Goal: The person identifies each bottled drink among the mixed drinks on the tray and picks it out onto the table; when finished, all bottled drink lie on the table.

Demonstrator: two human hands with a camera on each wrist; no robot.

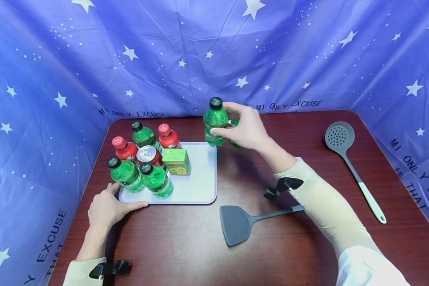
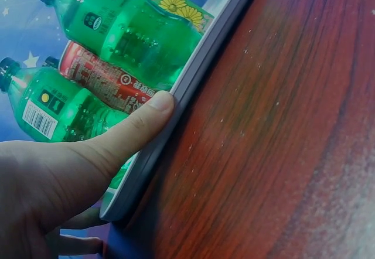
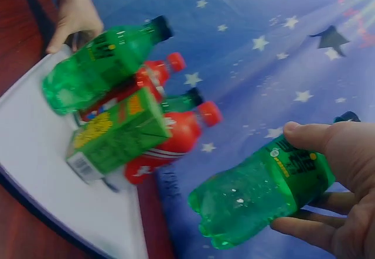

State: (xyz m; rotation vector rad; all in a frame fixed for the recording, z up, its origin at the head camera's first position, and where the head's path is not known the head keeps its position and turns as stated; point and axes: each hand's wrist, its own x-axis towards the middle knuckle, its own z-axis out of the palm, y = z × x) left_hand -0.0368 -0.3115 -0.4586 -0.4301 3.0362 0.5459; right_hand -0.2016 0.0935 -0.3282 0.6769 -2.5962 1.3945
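My right hand grips a green plastic bottle with a black cap, raised by the far right corner of a white tray. In the right wrist view the held bottle is tilted, thumb on one side and fingers on the other. My left hand holds the tray's near left corner, its thumb along the front rim. On the tray stand three green bottles, two red-capped bottles, a red can and a green drink carton, grouped toward the left.
Another green bottle is partly hidden behind my right hand. A grey spatula lies in front of the tray, its handle passing under my right forearm. A grey skimmer with a pale green handle lies at the right. Blue star-patterned cloth encloses the table.
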